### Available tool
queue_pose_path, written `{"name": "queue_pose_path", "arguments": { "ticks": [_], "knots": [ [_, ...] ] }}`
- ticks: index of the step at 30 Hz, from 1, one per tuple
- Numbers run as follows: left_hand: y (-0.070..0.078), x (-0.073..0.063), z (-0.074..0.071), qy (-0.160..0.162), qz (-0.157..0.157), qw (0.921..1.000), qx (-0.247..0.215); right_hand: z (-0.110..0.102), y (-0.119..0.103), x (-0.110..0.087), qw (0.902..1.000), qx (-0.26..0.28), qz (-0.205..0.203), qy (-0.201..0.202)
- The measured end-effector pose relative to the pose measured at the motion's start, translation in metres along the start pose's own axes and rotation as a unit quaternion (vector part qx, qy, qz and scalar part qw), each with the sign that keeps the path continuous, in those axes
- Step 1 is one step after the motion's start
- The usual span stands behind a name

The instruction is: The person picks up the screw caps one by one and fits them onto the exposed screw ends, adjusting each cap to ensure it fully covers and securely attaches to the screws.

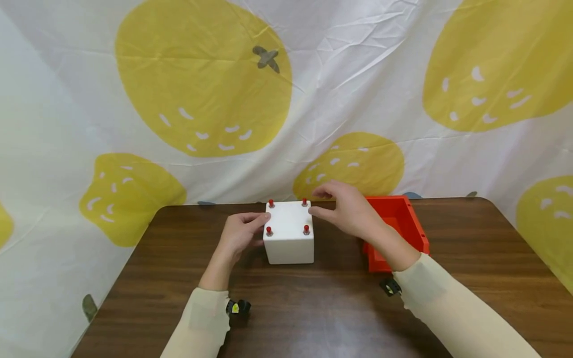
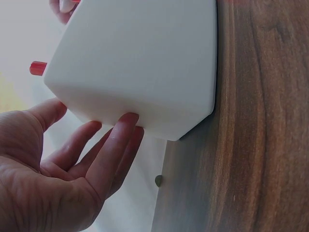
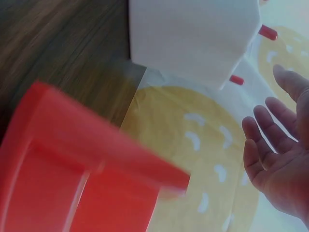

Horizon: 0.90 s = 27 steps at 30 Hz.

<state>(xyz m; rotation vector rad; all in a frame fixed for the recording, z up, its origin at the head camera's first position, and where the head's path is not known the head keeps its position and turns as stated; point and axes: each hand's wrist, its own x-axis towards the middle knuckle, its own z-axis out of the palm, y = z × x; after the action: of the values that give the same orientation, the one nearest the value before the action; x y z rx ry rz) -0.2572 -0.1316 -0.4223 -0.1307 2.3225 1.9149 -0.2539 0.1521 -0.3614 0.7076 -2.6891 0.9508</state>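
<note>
A white box (image 1: 288,248) stands on the table, with small red-capped posts (image 1: 306,229) in metal fittings at the corners of its top. My left hand (image 1: 241,232) rests against the box's left side, thumb at the top edge, fingertips on the side face. The left wrist view shows these fingers (image 2: 116,150) spread and slightly bent on the white surface. At the right of the box, my right hand (image 1: 349,206) is raised, its thumb beside the top edge. Nothing is in its palm in the right wrist view, where its fingers (image 3: 275,123) are loosely bent.
Right of the box is a red plastic bin (image 1: 418,226), partly behind my right forearm. Both lie on a dark wood-grain table (image 1: 188,278). A white cloth (image 1: 349,64) printed with yellow fruit hangs behind the table's far edge. A dark band with a small device (image 1: 238,307) sits at each wrist.
</note>
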Motion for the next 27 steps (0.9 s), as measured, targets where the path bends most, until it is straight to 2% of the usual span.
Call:
{"name": "queue_pose_path", "arguments": {
  "ticks": [20, 27],
  "knots": [
    [0.002, -0.002, 0.001, 0.002, -0.001, 1.0, 0.005, -0.04, 0.039, -0.055, 0.9969, -0.066, 0.01, 0.04],
    [0.001, -0.002, 0.002, 0.006, 0.011, 0.9998, 0.017, -0.052, 0.046, -0.07, 0.996, -0.079, 0.028, 0.031]
  ]
}}
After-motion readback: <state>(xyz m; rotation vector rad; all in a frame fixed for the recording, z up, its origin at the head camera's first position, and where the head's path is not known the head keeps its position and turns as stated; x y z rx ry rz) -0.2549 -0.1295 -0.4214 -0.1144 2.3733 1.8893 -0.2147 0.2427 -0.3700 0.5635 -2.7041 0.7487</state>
